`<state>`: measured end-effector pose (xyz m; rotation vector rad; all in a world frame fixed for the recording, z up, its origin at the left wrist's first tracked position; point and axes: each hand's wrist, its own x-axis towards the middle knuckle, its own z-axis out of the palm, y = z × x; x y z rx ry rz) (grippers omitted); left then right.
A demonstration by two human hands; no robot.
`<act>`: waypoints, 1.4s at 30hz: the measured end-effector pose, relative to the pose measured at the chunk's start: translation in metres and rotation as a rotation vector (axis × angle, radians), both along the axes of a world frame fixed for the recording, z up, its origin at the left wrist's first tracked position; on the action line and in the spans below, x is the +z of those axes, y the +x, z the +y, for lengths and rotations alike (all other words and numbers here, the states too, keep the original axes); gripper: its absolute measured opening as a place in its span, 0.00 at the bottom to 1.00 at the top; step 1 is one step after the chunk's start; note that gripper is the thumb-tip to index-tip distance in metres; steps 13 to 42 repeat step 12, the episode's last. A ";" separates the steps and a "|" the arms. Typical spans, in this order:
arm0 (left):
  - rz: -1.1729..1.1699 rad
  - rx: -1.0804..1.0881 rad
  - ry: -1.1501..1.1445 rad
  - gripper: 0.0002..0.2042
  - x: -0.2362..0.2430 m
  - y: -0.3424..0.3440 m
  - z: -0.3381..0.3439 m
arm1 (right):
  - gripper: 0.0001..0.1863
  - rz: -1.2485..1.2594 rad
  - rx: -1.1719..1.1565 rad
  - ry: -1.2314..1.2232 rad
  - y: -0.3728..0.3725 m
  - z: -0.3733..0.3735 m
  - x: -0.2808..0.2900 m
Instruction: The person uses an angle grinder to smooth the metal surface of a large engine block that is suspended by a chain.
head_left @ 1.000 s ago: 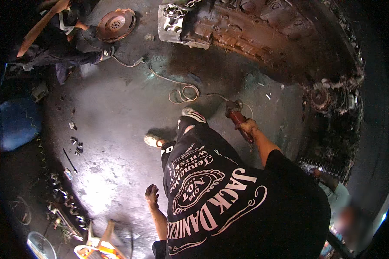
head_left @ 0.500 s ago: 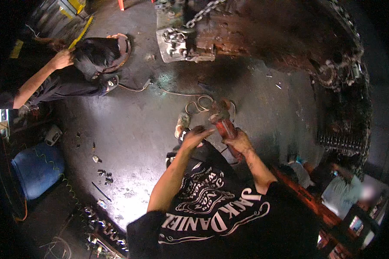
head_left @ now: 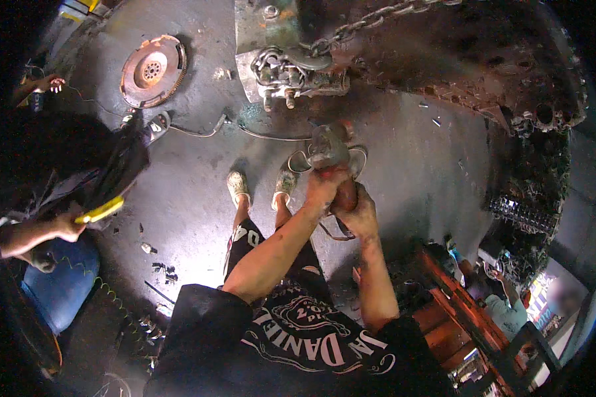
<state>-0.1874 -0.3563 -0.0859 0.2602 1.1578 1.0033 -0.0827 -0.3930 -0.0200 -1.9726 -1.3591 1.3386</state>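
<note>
Both my hands are wrapped round a red angle grinder (head_left: 330, 149), held out in front of my body over the floor. My left hand (head_left: 327, 187) grips it just behind its grey, dirty head. Further back on the body, my right hand (head_left: 357, 213) is closed round the rear. The head points away from me, and I cannot make out its disc. A thin cable (head_left: 271, 137) runs along the floor and loops beside the tool. Beyond it, a chain (head_left: 377, 18) with a hook is attached to a greasy metal engine part (head_left: 304, 83).
A rusty flywheel (head_left: 151, 71) lies on the floor at far left. Nearby, a co-worker in dark clothes holds a yellow object (head_left: 99, 210). A blue drum (head_left: 63, 284) stands at left; a red metal frame (head_left: 470, 311) is at lower right, near another person.
My left hand, open beside the grinder before, has closed round it. The co-worker at left has moved nearer, uncovering the flywheel. My view has shifted, and both my feet now show.
</note>
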 end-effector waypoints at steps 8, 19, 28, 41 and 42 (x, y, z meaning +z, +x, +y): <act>0.179 -0.207 -0.139 0.17 0.025 -0.037 0.022 | 0.37 0.225 -0.076 0.094 -0.027 0.014 -0.031; 0.141 -0.209 -0.128 0.26 -0.029 -0.028 0.026 | 0.47 0.307 -0.084 0.042 -0.031 0.023 -0.051; 0.141 -0.209 -0.128 0.26 -0.029 -0.028 0.026 | 0.47 0.307 -0.084 0.042 -0.031 0.023 -0.051; 0.141 -0.209 -0.128 0.26 -0.029 -0.028 0.026 | 0.47 0.307 -0.084 0.042 -0.031 0.023 -0.051; 0.141 -0.209 -0.128 0.26 -0.029 -0.028 0.026 | 0.47 0.307 -0.084 0.042 -0.031 0.023 -0.051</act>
